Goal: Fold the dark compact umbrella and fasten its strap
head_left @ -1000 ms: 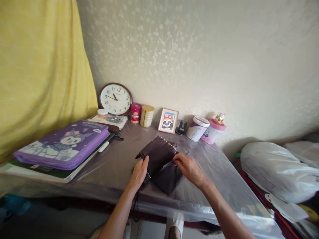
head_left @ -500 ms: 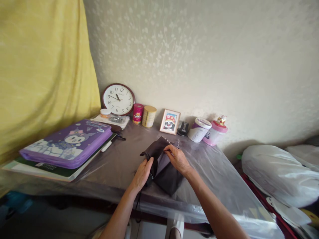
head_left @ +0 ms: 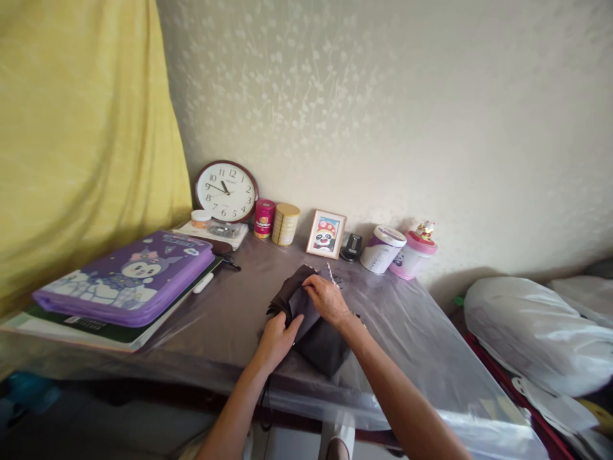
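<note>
A black umbrella (head_left: 324, 348), partly folded, lies near the front edge of the table, its loose fabric bunched in pleats. My left hand (head_left: 278, 338) grips the gathered folds on the left, thumb on top and the other fingers partly hidden by the cloth. Above and to the right, my right hand (head_left: 329, 299) pinches a flap of the same fabric between thumb and fingers. Thin striped rib ends poke out beyond the right hand. A dark cord hangs over the table edge below the left wrist.
The table (head_left: 230, 300) has a clear plastic cover. On the left, a purple zip case (head_left: 129, 275) lies on books. Along the wall stand a clock (head_left: 227, 191), tins, a picture frame (head_left: 326, 233), and tubs (head_left: 383, 249). White plastic bags (head_left: 536, 332) lie on the right.
My left hand has turned and shifted slightly, its thumb now over the inner fabric. My right hand has moved a little left, drawing the flap toward the gathered folds.
</note>
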Action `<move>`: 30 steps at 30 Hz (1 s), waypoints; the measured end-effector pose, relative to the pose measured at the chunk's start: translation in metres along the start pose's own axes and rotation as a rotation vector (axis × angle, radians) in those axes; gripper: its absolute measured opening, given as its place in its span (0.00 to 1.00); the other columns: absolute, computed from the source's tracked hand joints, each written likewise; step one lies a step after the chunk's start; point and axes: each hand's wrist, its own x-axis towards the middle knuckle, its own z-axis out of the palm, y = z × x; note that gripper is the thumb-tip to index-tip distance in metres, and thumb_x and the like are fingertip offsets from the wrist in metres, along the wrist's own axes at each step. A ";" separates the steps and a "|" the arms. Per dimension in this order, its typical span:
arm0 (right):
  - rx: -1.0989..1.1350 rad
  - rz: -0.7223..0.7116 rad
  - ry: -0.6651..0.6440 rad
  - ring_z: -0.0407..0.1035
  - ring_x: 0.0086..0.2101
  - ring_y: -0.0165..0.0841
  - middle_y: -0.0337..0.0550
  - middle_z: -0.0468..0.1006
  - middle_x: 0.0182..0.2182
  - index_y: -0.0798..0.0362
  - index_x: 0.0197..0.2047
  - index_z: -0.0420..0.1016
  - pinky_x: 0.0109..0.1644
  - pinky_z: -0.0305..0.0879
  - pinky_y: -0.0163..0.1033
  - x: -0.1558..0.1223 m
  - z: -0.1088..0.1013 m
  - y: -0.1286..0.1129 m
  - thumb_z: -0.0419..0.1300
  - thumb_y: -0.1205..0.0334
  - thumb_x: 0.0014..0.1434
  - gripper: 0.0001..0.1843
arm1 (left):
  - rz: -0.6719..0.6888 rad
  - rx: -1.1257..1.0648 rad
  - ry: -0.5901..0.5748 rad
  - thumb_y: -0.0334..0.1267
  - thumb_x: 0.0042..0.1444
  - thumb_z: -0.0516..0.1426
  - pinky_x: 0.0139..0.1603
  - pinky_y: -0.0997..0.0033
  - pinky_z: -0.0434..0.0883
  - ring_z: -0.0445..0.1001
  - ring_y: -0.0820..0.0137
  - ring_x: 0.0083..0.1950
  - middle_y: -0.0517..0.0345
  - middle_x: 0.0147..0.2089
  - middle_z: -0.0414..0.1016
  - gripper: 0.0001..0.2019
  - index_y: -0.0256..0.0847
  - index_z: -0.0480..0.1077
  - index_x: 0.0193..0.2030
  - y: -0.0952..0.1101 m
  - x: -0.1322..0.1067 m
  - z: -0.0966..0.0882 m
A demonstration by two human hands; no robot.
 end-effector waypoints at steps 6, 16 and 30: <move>0.053 -0.044 0.059 0.69 0.40 0.29 0.48 0.62 0.55 0.51 0.47 0.63 0.47 0.65 0.37 -0.013 -0.002 -0.014 0.49 0.67 0.60 0.12 | 0.011 -0.095 0.034 0.51 0.55 0.46 0.35 0.70 0.65 0.72 0.65 0.33 0.54 0.26 0.73 0.21 0.38 0.70 0.27 -0.002 0.005 -0.002; -0.100 -0.107 0.002 0.62 0.52 0.37 0.50 0.69 0.51 0.53 0.45 0.69 0.56 0.57 0.47 -0.031 0.001 0.014 0.51 0.64 0.60 0.11 | -0.042 -0.254 0.024 0.55 0.52 0.48 0.44 0.68 0.66 0.72 0.61 0.43 0.53 0.35 0.76 0.24 0.35 0.71 0.37 0.002 0.002 -0.019; 0.010 -0.096 -0.558 0.62 0.52 0.38 0.44 0.68 0.52 0.46 0.48 0.69 0.56 0.57 0.42 -0.090 -0.048 -0.003 0.64 0.60 0.46 0.23 | -0.049 -0.200 0.119 0.54 0.54 0.46 0.49 0.65 0.63 0.70 0.58 0.49 0.47 0.41 0.75 0.24 0.34 0.70 0.42 -0.001 0.006 -0.021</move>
